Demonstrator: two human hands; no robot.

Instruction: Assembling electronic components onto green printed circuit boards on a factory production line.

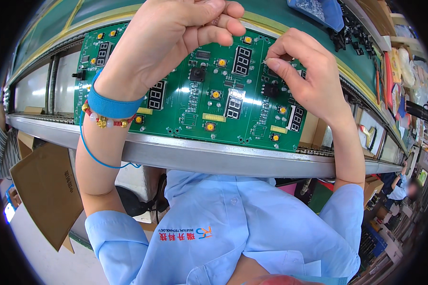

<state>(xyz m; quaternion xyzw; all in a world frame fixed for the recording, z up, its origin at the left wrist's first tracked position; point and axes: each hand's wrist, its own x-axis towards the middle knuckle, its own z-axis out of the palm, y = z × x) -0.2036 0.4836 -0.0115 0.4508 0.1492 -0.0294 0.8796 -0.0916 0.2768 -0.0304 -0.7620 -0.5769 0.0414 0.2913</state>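
Note:
A green circuit board (180, 102) lies across the rails in front of me, set with digit displays, yellow-topped push buttons and dark square parts. Over its right part, my right hand (309, 71) pinches thumb and forefinger together at the board's surface. Whatever sits between those fingertips is too small to name. My left hand (176, 35) is raised above the board's far edge, palm turned up and fingers curled inward. Something small and glassy seems to lie among its fingers, but I cannot make it out. A blue wrist strap (116, 102) with a thin cord circles my left wrist.
Metal rails (223, 154) run along the board's near side. Beyond the board, at the far right, a blue bin (318, 12) holds small clear parts, with a heap of black parts (354, 38) beside it. A cardboard box (47, 194) stands at lower left. Another person (404, 187) appears far right.

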